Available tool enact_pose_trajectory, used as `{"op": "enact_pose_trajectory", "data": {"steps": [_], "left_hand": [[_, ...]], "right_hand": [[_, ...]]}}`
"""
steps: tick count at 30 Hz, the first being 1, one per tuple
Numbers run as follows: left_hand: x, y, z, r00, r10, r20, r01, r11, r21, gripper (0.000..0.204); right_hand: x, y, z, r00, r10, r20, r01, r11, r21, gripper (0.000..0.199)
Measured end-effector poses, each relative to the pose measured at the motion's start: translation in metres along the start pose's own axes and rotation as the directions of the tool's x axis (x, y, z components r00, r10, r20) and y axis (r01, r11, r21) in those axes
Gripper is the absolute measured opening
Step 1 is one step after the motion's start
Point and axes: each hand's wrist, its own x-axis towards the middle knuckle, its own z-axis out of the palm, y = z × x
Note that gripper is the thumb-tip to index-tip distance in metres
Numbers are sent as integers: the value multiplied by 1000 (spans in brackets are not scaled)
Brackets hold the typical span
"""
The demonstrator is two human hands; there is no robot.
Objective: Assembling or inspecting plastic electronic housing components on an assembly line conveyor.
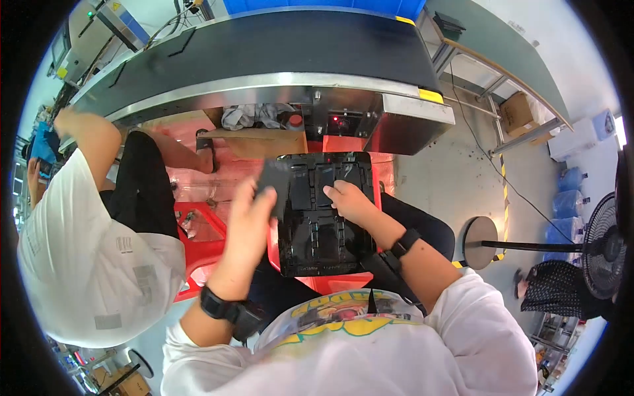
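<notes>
A glossy black plastic tray [305, 249] with moulded compartments rests in front of me, over a red surface. At its upper left my left hand [247, 214], slightly blurred, grips a dark flat rectangular piece [275, 181] between thumb and fingers. My right hand [353, 203] is over the tray's right middle, its fingers curled in and the thumb tip on the dark shapes there. Whatever it may pinch blends into the black tray. Another flat dark panel [300, 188] appears to lie in the upper compartments.
Ahead runs a black conveyor belt [284, 49] with a metal edge, two flat dark pieces on its left. Beneath it stands an open cardboard box [261, 142]. Close on my left sits a co-worker [99, 264] in white, arm toward the belt. A fan [604, 244] stands right.
</notes>
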Motion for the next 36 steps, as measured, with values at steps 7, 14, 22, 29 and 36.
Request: {"op": "enact_pose_trajectory", "data": {"steps": [7, 14, 22, 29, 36], "left_hand": [[-22, -91, 25, 984, -175, -35, 162, 958, -238, 14], [-5, -99, 57, 986, -60, 155, 87, 981, -172, 27], [23, -100, 42, 850, 475, 229, -418, 342, 842, 56], [14, -109, 38, 800, 419, 430, -561, 269, 783, 56], [26, -84, 28, 716, 449, 534, -676, 255, 691, 49]], "right_hand": [[-6, -33, -9, 997, -39, 70, 77, 719, -691, 43], [-59, -42, -18, 954, 13, 301, -68, 983, 173, 32], [-21, -21, -41, 989, 28, -148, -63, 969, -237, 32], [-27, -30, -32, 901, -337, -273, -44, 556, -830, 37], [-40, -191, -92, 878, -53, 476, 214, 933, -291, 29]]}}
